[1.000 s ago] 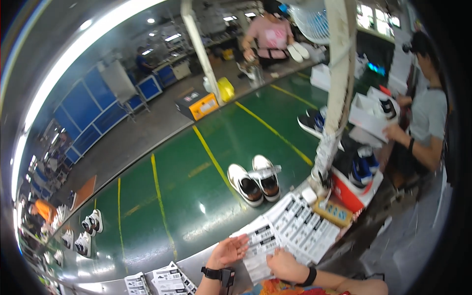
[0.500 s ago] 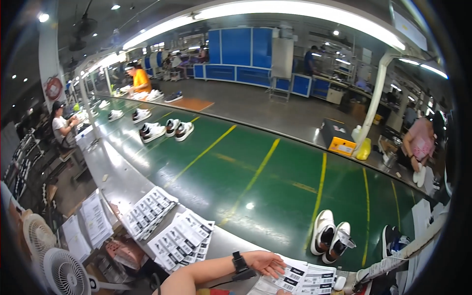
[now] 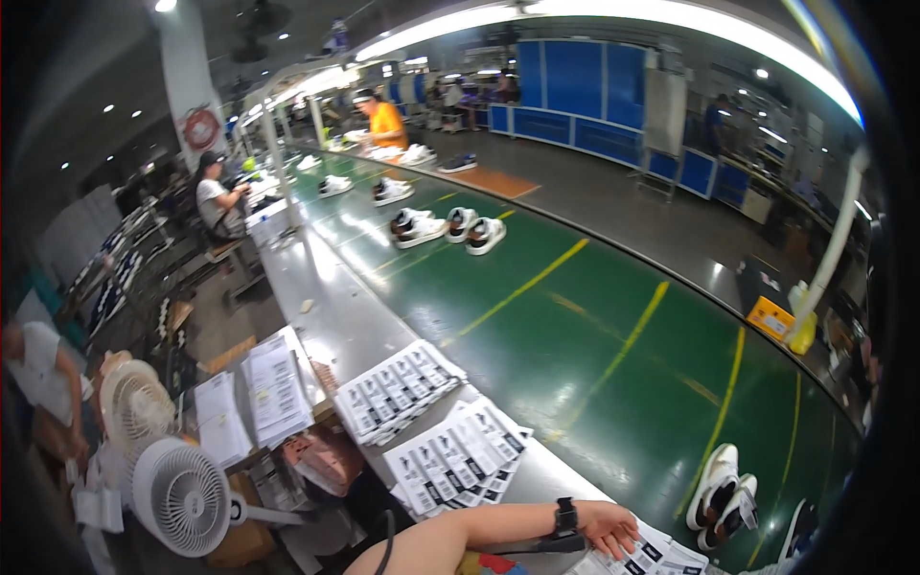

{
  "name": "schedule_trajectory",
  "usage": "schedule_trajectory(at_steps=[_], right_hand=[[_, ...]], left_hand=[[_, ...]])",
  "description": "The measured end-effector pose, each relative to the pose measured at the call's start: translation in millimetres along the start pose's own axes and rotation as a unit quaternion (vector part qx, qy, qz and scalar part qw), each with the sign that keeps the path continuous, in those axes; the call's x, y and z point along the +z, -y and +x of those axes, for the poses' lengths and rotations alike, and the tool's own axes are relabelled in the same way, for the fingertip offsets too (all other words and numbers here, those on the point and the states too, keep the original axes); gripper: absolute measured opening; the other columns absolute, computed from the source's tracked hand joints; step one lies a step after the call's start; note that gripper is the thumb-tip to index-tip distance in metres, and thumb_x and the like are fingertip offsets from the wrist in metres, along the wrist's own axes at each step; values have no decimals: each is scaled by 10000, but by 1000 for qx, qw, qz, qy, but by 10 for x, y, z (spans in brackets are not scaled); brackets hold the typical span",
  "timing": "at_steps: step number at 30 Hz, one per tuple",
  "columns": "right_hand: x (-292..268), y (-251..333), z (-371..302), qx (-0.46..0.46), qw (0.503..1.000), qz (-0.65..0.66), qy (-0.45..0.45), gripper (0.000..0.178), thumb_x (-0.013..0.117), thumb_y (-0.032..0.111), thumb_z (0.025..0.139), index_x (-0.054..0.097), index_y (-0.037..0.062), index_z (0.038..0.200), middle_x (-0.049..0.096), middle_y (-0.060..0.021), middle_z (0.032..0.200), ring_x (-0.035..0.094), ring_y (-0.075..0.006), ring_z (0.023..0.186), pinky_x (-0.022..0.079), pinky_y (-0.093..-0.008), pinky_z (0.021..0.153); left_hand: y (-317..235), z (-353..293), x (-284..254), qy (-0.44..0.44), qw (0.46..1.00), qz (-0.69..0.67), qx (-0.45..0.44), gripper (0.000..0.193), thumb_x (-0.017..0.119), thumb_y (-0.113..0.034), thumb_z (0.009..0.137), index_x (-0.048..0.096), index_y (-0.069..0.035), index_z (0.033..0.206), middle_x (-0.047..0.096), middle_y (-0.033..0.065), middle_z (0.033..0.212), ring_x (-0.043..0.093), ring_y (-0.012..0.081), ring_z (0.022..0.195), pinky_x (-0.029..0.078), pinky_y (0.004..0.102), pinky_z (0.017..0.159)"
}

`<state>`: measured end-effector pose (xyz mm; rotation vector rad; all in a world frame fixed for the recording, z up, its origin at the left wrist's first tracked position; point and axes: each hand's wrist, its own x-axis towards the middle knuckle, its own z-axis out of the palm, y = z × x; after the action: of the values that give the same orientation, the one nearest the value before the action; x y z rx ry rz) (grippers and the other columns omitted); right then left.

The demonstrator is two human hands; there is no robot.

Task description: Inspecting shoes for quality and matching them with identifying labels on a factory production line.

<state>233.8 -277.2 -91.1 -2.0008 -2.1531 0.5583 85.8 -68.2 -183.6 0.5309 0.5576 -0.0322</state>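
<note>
Head view: at near left a white fan (image 3: 182,496) is parked, with white paper stacks (image 3: 276,388) set just to its right. Next, a metal ledge (image 3: 326,287) is run along the near side of the green belt (image 3: 537,316); two fanned piles of label sheets (image 3: 398,391) are laid on it. Beyond them, white-and-black shoes (image 3: 417,228) are spaced along the belt's far left stretch.

At near right, the left hand (image 3: 609,527) is held over printed sheets (image 3: 661,548), fingers spread and loosely bent, nothing visibly gripped; whether paper is touched can't be told. Right hand is out of frame, state can't be told. The printed sheets are partly cut off by the lower edge, just on the near side of a pair of white shoes (image 3: 719,498) on the belt. Farther right, a dark shoe (image 3: 797,532) is partly seen.

Step in hand is judged to be sheet handling; no lifted sheet can be made out. For one to be taken, a thumb-and-finger pinch at a single edge would be called for; with the overlap, a double pick is risked.
</note>
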Motion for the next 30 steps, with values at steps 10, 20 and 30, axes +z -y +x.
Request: schedule_trajectory(at_steps=[10, 20, 30], right_hand=[[-77, 109, 103, 32, 998, -44, 34, 584, 745, 411, 672, 605, 50, 1109, 649, -248, 806, 630, -420, 754, 493, -476, 691], [-103, 257, 90, 45, 999, -16, -7, 567, 750, 346, 663, 604, 20, 1103, 649, -257, 865, 629, -417, 801, 494, -465, 725], [-58, 318, 120, 89, 995, -40, 24, 615, 747, 330, 677, 545, 7, 1161, 613, -265, 933, 612, -414, 834, 498, -463, 710]], left_hand=[[-437, -993, 1016, -56, 879, 289, 374, 112, 575, -135, 877, 566, -25, 893, 572, 47, 892, 541, 98, 692, 423, 242, 596], [-305, -2784, 2152, -7, 302, 174, 937, 20, 585, -107, 860, 590, -113, 879, 569, 22, 1004, 500, 192, 938, 422, 359, 757], [-142, -2731, 2391, -49, 352, 220, 908, 108, 622, -266, 878, 689, -238, 957, 614, -106, 1043, 462, 121, 1047, 454, 317, 738]])
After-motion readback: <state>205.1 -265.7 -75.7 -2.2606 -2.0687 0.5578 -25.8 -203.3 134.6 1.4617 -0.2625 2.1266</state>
